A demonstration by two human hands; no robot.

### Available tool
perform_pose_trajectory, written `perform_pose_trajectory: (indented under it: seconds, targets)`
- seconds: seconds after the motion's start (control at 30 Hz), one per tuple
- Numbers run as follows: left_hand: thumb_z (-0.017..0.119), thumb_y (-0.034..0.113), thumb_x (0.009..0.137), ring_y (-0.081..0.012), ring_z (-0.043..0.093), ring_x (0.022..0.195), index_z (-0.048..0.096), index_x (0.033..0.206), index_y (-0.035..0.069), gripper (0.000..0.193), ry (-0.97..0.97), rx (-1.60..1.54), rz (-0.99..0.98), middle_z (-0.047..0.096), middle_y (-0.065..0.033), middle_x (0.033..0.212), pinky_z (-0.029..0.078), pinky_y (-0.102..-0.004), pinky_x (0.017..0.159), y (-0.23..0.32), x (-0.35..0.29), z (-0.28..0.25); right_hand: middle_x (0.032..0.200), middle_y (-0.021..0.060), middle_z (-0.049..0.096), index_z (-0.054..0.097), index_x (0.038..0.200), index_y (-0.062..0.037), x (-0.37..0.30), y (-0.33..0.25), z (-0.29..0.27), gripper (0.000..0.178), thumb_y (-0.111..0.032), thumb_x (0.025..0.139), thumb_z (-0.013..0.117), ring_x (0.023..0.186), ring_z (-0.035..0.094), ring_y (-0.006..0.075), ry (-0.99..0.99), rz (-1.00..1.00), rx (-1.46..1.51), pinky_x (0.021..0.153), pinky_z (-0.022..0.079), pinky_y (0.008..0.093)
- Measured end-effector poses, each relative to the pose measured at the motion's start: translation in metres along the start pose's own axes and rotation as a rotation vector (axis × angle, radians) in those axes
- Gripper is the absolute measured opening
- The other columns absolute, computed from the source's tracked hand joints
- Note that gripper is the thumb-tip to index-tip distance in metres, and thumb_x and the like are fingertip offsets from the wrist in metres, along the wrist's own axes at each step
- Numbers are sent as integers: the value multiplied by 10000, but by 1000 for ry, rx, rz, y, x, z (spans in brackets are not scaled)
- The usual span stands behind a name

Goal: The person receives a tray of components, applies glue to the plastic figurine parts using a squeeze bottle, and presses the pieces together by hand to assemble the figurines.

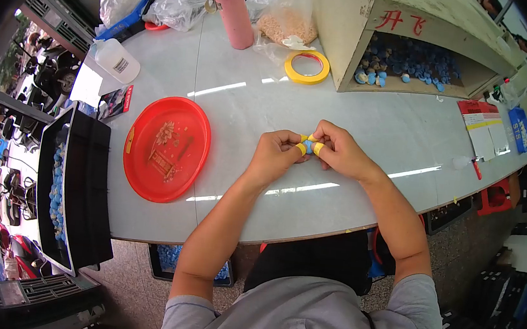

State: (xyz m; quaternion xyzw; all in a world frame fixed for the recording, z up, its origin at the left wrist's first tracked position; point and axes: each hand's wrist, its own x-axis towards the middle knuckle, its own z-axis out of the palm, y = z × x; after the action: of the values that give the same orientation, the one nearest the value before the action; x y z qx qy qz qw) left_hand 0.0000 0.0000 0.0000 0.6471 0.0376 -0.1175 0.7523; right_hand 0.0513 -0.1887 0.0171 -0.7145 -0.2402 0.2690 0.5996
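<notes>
My left hand [275, 156] and my right hand [340, 149] meet above the middle of the grey table [243, 112]. Yellow tape is wrapped round the thumbs and forefingers of both. Pinched between the fingertips is a small blue piece [309, 147], mostly covered by the fingers, so its exact shape does not show. It looks like the small blue and cream pieces [373, 77] lying in the box-shaped shelf at the back right. To the left of my hands rests a round red tray [197, 158] with a few tiny light bits in it.
Behind my hands are a roll of yellow tape [307, 66], a pink bottle [232, 19] and a clear bag of beige pieces [287, 27]. A white plastic bottle [116, 61] stands far left. A black crate [86, 192] of blue pieces adjoins the table's left edge. Papers [482, 128] lie right.
</notes>
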Motion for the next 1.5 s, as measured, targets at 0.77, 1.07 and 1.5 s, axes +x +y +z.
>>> perform_pose_trajectory:
  seconds: [0.77, 1.07, 1.5]
  targets:
    - [577, -32, 914, -226, 681, 930, 581, 1077, -153, 204, -22, 5, -7, 643, -177, 1042, 578, -280, 841, 2, -1, 1, 819, 11, 551, 481, 891, -47, -1, -3, -2, 105, 43, 884, 532, 617, 488, 39, -10, 45, 18, 500, 413, 190]
    - [580, -31, 912, -214, 679, 930, 577, 1089, -158, 218, -12, 33, -2, 643, -174, 1039, 580, -271, 832, 2, -2, 3, 791, -1, 529, 469, 906, -51, -1, -3, 0, 110, 31, 882, 538, 608, 470, 30, -1, -8, -39, 492, 397, 188]
    - [584, -26, 909, -206, 682, 915, 578, 1095, -154, 226, -1, 38, 2, 648, -173, 1034, 581, -267, 826, 3, -3, 4, 780, -4, 532, 467, 907, -55, -1, -5, 1, 104, 24, 883, 532, 587, 473, 33, -3, 36, -23, 494, 403, 196]
